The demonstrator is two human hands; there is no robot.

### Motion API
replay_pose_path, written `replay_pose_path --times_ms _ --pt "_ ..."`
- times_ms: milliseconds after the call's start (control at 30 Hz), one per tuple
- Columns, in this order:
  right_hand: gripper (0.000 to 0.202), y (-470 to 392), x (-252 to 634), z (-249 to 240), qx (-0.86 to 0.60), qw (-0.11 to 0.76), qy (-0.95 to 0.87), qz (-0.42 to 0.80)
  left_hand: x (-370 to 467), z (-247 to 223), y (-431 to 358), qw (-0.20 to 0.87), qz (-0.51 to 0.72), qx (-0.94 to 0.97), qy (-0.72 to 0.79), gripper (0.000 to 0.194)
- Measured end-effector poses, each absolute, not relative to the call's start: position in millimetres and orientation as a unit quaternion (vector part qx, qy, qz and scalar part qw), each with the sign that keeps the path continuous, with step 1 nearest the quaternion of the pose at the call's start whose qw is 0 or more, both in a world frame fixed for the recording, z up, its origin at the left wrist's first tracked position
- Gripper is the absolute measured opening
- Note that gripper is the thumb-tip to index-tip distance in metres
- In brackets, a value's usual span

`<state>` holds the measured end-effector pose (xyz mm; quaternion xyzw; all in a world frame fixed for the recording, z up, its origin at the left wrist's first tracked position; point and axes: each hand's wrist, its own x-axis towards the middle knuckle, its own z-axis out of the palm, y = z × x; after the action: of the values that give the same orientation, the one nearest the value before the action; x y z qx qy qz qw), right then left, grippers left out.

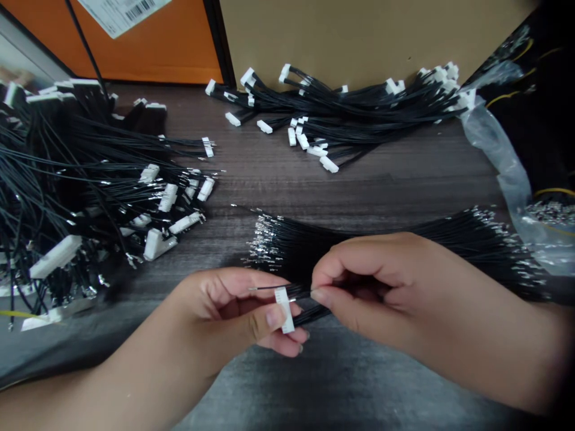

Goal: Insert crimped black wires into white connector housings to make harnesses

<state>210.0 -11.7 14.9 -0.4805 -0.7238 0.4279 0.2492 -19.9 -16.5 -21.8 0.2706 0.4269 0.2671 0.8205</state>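
My left hand (251, 317) is closed on a white connector housing (284, 310), its thumb pressed on the front face. Black wires run from the housing toward the right, and one wire with a bare metal tip lies above my left fingers. Thumb and index finger of my right hand (359, 281) pinch a thin black wire (303, 294) just right of the housing. That wire's metal terminal points at the housing; whether it touches cannot be made out. Directly behind both hands lies a bundle of loose black wires (309, 236) with metal terminals at both ends.
On the left is a large heap of black wire harnesses (58, 149) with white connectors. More harnesses (359, 108) lie along the back before a tan box panel (359, 36). An orange box (175, 54) stands at the back left. Clear plastic bags (498, 149) of wires sit at right.
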Motion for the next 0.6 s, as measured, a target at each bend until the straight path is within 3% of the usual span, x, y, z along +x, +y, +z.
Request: replay_pose_path --times_ms 433,600 --pt "0.024 -19 207 4 -0.43 0.261 -0.782 0.368 -18 -21 -15 0.812 0.268 0.305 0.419 0.017" --pt "0.012 -8 211 26 -0.421 0.202 -0.856 0.221 -17 -18 -14 0.808 0.261 0.306 0.431 0.015"
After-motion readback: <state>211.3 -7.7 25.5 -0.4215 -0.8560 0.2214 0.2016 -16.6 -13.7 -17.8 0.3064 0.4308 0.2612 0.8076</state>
